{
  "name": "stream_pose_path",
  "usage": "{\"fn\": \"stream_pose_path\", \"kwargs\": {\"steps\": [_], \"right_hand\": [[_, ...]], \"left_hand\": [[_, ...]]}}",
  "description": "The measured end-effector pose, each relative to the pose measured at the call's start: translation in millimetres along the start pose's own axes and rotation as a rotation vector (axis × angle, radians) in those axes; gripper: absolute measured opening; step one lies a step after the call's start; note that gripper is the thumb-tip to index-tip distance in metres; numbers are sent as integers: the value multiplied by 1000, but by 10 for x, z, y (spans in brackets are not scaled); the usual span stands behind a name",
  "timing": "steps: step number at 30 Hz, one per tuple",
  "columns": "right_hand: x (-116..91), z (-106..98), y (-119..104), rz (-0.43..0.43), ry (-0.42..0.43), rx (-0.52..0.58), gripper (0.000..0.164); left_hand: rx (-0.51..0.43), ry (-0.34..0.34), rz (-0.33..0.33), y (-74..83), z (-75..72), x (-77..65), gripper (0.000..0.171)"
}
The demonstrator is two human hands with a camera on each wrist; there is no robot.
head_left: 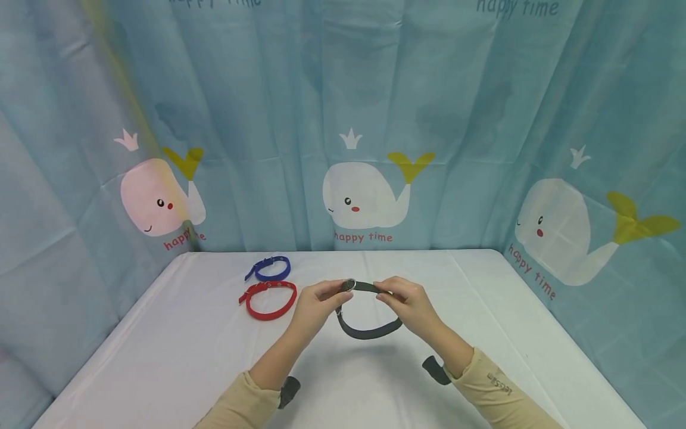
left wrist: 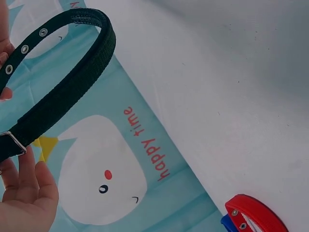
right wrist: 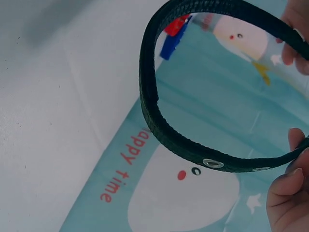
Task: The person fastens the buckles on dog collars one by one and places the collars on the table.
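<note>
A dark green collar (head_left: pixel 370 333) with metal eyelets and a buckle is held up above the white table, its loop hanging down between both hands. My left hand (head_left: pixel 318 307) pinches the collar at its metal buckle (head_left: pixel 351 285). On the other side, my right hand (head_left: pixel 409 304) pinches the strap between thumb and fingers. The left wrist view shows the buckle end at the left hand (left wrist: pixel 29 193) and several eyelets along the strap. In the right wrist view the right hand (right wrist: pixel 288 193) grips the thin strap near an eyelet.
On the table's left side lie a red collar (head_left: pixel 272 316) and, just behind it, a blue collar (head_left: pixel 273 277), both looped. The white table (head_left: pixel 161 345) is bordered at the back and sides by a blue curtain (head_left: pixel 278 196) with whale prints.
</note>
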State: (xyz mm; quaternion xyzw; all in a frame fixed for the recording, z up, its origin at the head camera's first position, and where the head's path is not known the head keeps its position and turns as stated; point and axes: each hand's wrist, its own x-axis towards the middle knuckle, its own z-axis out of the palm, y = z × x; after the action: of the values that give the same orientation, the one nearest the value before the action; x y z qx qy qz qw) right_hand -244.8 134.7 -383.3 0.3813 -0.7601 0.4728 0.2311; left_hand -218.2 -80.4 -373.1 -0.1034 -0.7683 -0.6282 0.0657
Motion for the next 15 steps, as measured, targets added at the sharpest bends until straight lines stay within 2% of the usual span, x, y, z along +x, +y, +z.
{"fn": "stream_pose_path", "kwargs": {"steps": [5,10,15], "right_hand": [[-4,17,-17,15,-9,3,21],[2,31,-34,26,-27,-4,22],[-5,48,-31,12,-27,-8,21]], "left_hand": [[-5,-37,1,-20,18,-6,30],[25,-76,40,-25,56,-6,26],[51,-56,70,-34,98,-14,28]]}}
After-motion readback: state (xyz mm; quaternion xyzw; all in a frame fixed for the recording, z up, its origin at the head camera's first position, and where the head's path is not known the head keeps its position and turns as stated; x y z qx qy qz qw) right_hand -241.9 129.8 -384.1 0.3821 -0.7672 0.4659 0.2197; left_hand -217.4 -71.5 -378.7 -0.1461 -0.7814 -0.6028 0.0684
